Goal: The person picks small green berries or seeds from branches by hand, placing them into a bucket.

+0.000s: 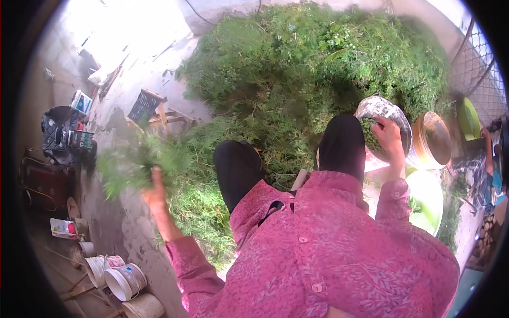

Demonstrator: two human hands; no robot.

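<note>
The left arm stretches out sideways, the left hand (154,195) clenched around a blurred bunch of green stalks (137,161). The right hand (389,139) bends over the rim of the metal bowl (380,106) by the knee. I cannot tell whether it grips.

A rough grey concrete floor (127,222) runs along the left, washed out by hard sunlight at the top. White buckets (124,281) stand at its lower edge, a wooden stool (154,108) farther up, and a wire fence (477,63) closes the right side.
</note>
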